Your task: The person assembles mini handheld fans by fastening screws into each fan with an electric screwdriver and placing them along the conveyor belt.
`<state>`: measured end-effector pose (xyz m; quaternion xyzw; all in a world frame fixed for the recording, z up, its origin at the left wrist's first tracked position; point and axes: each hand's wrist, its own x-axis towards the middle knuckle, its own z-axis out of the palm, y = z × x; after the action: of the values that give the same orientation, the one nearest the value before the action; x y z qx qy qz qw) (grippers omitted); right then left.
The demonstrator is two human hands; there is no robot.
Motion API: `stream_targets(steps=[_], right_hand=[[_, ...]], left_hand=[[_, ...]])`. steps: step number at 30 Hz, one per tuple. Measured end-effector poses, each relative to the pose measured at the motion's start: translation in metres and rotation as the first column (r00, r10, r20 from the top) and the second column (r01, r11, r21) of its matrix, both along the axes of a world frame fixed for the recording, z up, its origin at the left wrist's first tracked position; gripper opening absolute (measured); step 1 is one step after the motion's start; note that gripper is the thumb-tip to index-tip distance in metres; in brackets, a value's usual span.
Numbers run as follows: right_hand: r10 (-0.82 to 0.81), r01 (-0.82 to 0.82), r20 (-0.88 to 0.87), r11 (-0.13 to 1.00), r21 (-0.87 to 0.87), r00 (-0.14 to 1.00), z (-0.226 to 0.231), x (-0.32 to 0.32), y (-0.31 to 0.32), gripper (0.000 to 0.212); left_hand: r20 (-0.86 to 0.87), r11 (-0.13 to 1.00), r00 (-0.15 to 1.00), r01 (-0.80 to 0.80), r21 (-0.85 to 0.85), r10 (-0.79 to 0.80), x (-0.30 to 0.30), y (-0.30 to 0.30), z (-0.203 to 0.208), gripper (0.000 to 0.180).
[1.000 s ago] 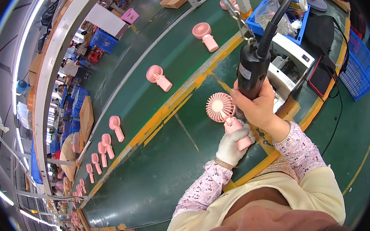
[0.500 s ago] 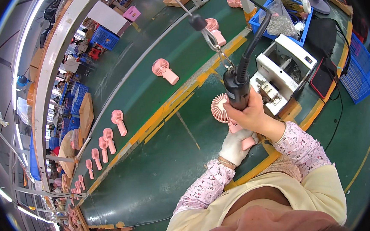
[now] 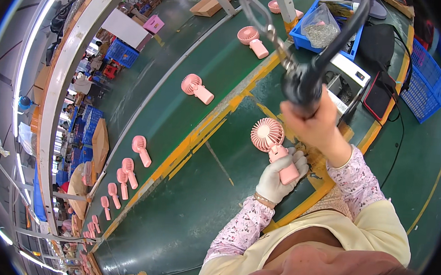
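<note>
My left hand point(image 3: 272, 185), in a white glove, is closed round the handle of a pink handheld fan point(image 3: 267, 134). The fan's round slatted head points away from me, above the bench. To its upper right, my bare right hand point(image 3: 319, 128) grips a black electric screwdriver point(image 3: 302, 87), smeared by motion and hanging from a metal hook point(image 3: 276, 38) with a thick black cord. The tool is raised apart from the fan, and its tip is hidden. A white screw feeder point(image 3: 359, 75) stands just beyond my right hand, partly covered by the tool and its cord.
Several pink fans, one of them here point(image 3: 197, 89), lie along the green belt point(image 3: 173, 116) past the yellow-taped bench edge. A blue bin point(image 3: 301, 41) holding a bag of small parts sits at the far right. Near the feeder lies a red-edged phone point(image 3: 379, 95); a blue crate point(image 3: 424, 85) stands beyond.
My right hand has lifted the screwdriver up and away from the fan. The fan's handle now shows in my left hand. Its head has shifted slightly down.
</note>
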<state>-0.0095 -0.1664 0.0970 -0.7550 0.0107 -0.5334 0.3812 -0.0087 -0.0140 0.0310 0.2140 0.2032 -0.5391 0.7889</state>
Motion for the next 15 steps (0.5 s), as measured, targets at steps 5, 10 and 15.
stream_targets(steps=[5, 10, 15], right_hand=[[-0.036, 0.040, -0.032, 0.990, 0.133, 0.999, 0.013, 0.008, 0.001, 0.046], [0.171, -0.122, -0.080, 0.898, 0.422, 0.982, 0.004, 0.007, 0.021, 0.040], [0.351, -0.346, 0.103, 0.751, 0.563, 0.931, -0.015, 0.006, 0.046, 0.031]], left_hand=[[0.034, 0.992, 0.999, 0.002, -0.127, 0.003, -0.005, 0.000, -0.018, 0.018], [0.429, 0.999, 0.902, 0.037, 0.011, -0.038, -0.007, 0.000, -0.050, 0.019], [0.825, 0.856, -0.232, -0.195, 0.479, -0.515, -0.007, 0.004, -0.016, 0.024]])
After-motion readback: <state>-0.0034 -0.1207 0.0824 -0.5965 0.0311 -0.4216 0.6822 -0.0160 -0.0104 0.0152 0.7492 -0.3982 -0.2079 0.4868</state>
